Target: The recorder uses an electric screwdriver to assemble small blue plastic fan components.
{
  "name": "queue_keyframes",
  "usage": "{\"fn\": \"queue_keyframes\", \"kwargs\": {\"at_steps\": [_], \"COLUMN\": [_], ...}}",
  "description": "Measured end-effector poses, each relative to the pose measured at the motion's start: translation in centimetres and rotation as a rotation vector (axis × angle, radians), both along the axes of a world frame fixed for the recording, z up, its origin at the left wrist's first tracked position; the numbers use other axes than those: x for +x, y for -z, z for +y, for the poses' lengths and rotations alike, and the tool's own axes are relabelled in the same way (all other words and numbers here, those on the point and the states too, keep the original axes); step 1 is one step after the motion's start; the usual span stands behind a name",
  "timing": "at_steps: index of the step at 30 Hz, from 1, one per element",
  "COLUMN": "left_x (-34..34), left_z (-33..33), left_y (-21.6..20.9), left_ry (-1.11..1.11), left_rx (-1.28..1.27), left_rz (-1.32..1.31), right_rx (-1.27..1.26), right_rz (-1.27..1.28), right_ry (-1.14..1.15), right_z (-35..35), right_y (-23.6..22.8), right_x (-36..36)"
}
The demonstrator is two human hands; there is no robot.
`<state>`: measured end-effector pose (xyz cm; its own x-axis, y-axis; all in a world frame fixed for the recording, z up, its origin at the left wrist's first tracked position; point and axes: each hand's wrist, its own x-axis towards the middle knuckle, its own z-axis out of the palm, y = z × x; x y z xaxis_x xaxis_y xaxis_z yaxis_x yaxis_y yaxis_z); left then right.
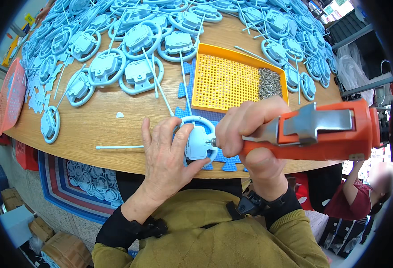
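Left hand (167, 154) was flat over a pale blue toy wheel (199, 140), fingers spread and thumb hooked round its near rim, pinning it down on a blue foam mat (225, 156) right at the near edge of the wooden table (98, 125). Right hand (250, 134) was clenched round an orange power screwdriver (317, 131), held sideways with its tip touching the white center block of the wheel.

Just behind the mat sat a yellow perforated tray (225, 80) with a heap of small screws (269, 82) piled in its right end. Loads more of the same blue wheels (138, 71) were spread all across the far half of the table, plus a few thin white rods (119, 147), one lying just left of the left hand. A red mesh basket (10, 96) hung off the far left edge.
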<state>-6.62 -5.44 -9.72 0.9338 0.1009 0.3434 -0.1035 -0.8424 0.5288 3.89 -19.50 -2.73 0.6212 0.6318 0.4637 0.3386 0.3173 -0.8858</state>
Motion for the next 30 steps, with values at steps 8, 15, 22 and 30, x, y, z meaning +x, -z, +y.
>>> {"fn": "queue_keyframes", "kwargs": {"at_steps": [8,15,22,30], "left_x": [-1.3,-10.5,-13.1,-8.1], "left_z": [1.1,12.7,33.6,20.8], "left_y": [-2.2,-6.0,0.8,-3.0], "left_ry": [-0.007,-0.314,-0.482,-0.4], "left_rx": [0.11,0.2,0.2,-0.163], "left_rz": [0.087,0.246,0.27,0.082], "right_rx": [0.022,0.244,0.294,0.456], "right_rz": [0.073,0.057,0.128,0.186], "right_ry": [0.101,0.084,0.25,0.387], "right_z": [0.4,-4.5,-2.8,-2.9], "right_y": [1.4,-2.2,-0.1,1.6], "right_x": [0.3,4.1,7.3,10.7]}}
